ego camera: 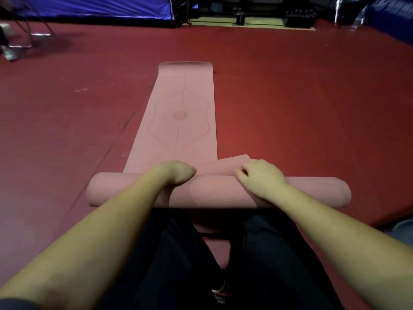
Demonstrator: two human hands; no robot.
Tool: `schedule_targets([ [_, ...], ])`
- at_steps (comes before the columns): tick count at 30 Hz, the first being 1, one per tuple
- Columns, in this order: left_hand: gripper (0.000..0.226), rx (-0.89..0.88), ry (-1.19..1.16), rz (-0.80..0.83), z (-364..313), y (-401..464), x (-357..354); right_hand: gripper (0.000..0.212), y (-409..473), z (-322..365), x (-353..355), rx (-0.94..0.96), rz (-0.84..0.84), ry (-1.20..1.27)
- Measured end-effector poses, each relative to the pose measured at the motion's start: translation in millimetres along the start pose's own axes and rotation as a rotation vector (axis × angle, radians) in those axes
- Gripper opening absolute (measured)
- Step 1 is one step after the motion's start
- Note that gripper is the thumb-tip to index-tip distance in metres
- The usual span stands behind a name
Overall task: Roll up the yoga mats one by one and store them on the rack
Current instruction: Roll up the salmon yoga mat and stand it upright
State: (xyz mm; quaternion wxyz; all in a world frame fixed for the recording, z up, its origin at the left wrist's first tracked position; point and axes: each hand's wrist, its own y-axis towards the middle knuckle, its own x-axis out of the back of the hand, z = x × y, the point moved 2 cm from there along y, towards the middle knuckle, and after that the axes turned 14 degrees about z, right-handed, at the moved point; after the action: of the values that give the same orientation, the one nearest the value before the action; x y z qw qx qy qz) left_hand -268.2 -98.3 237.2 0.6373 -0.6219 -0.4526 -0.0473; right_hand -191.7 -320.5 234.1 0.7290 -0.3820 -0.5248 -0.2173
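A pink yoga mat lies on the red floor, partly rolled up. The rolled part lies sideways just in front of the person's knees, and its two round ends stick out past both arms. The flat part runs straight away from the person. Its far edge curls up a little. It has thin lines and a small round mark drawn on it. One loose corner of the mat pokes out past the flat part's right edge, by the right hand.

The left hand rests on top of the roll with its fingers bent over the far side, gripping it. The right hand also lies on the roll, fingers curled over the mat's edge.

The person's dark trousers are below the roll. There is lots of red floor on both sides of the mat. Far off stands a blue wall pad and some dark gym gear.
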Motion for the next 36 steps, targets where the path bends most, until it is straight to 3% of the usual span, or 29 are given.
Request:
schedule_targets([
  [5,0.035,-0.019,-0.127,0.129,4,17,6,0.067,-21,7,-35,-0.061,-0.071,-0.098],
  [8,0.045,-0.018,-0.082,0.085,0,22,4,0.068,-19,5,-41,-0.088,-0.121,-0.089],
  [10,0.054,0.011,0.019,-0.089,1,22,2,0.066,-14,5,-39,-0.107,-0.138,-0.118],
  [14,0.051,-0.053,0.13,-0.625,6,11,-12,0.072,-6,10,-26,-0.104,-0.118,-0.139],
  [17,0.045,-0.108,0.174,-0.823,14,4,-43,0.062,5,6,-19,-0.121,-0.057,-0.097],
  [21,0.047,-0.123,0.31,-0.768,23,4,-58,0.07,23,1,-7,-0.15,0.095,-0.037],
  [27,0.059,-0.119,0.276,-0.775,26,-10,-36,0.079,36,-10,19,-0.173,0.295,0.07],
  [34,0.067,-0.142,0.297,-0.783,33,-22,-49,0.076,32,-9,28,-0.097,0.55,0.169],
  [36,0.063,-0.132,0.281,-0.802,31,-22,-48,0.06,36,-10,26,-0.081,0.619,0.235],
])
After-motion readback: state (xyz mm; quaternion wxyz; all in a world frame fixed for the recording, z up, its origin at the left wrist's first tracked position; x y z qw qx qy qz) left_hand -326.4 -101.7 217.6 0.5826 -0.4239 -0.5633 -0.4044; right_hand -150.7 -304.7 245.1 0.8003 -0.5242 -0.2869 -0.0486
